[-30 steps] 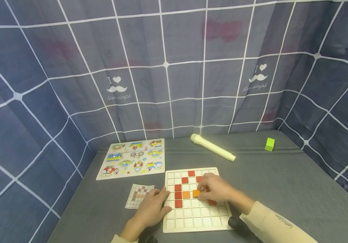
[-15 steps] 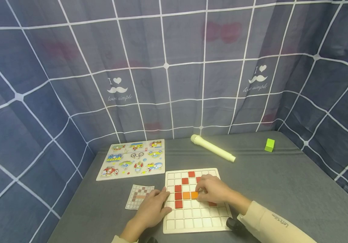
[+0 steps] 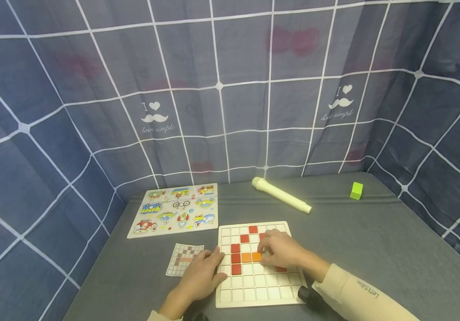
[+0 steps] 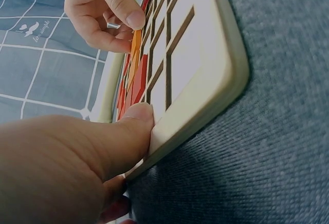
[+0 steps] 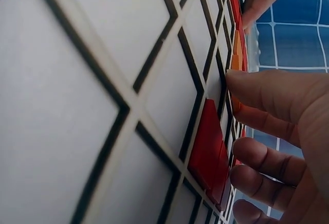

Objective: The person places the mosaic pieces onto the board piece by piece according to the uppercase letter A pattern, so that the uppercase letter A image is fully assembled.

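A pale gridded board (image 3: 250, 295) lies flat on the table, with red tiles (image 3: 236, 269) set in several cells. My left hand (image 3: 200, 274) rests at its left edge, thumb and fingers spread and touching the rim. Over the middle, my right hand (image 3: 282, 248) pinches an orange tile (image 3: 256, 257) between thumb and index finger. This tile sits level beside another orange tile (image 3: 246, 257), in the same row. In the left wrist view, the right thumb and finger meet at the orange tile (image 4: 135, 44). The right hand hides some cells and red tiles.
Left of the board lies a printed pattern card (image 3: 178, 263), partly under my left hand. Behind it is a vehicle puzzle board (image 3: 191, 214). A pale yellow microphone-shaped stick (image 3: 281, 195) lies beyond the board, and a green cube (image 3: 356, 191) stands far right.
My right hand has shifted slightly left, bringing the orange tile from a tilted position right against the other orange tile and down into the row. My left hand stays in place.
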The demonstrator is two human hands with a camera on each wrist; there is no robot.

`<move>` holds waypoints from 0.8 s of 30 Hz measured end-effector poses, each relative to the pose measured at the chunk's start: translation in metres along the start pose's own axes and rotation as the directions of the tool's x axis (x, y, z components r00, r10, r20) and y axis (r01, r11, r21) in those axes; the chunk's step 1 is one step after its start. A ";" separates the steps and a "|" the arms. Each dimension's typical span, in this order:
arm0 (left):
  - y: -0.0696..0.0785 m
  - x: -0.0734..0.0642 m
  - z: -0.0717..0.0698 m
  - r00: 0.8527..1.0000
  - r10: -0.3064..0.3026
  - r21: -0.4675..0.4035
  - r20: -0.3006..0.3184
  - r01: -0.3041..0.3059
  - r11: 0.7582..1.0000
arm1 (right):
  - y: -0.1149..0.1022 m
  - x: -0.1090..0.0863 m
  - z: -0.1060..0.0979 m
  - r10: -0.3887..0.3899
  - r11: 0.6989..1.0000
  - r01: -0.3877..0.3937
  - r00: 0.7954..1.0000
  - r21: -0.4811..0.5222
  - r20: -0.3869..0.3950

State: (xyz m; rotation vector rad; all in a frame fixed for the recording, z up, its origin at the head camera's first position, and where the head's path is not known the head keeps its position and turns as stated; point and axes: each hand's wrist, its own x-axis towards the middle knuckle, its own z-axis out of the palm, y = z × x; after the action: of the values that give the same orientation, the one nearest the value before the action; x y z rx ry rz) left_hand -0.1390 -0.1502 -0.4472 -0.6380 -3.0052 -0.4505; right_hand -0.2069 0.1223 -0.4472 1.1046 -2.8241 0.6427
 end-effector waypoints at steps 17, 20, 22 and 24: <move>-0.001 0.001 0.000 1.000 0.004 -0.009 0.003 -0.004 1.000 | -0.003 0.001 0.001 0.009 1.000 -0.010 1.000 -0.013 -0.005; 0.000 0.000 0.000 1.000 0.002 -0.015 0.005 -0.002 1.000 | -0.003 0.002 0.001 0.015 1.000 -0.015 1.000 -0.010 -0.001; 0.000 0.000 0.000 1.000 0.002 -0.016 0.004 -0.002 1.000 | -0.003 0.002 0.002 0.013 1.000 -0.013 1.000 -0.013 -0.002; 0.000 -0.001 0.000 1.000 0.003 -0.018 0.003 -0.003 1.000 | -0.003 0.002 0.002 0.010 1.000 -0.010 1.000 -0.011 -0.002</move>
State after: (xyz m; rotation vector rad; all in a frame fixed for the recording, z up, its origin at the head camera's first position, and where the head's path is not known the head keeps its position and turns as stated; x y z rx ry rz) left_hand -0.1382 -0.1501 -0.4476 -0.6446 -3.0059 -0.4768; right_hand -0.2063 0.1179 -0.4471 1.0878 -2.8301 0.6278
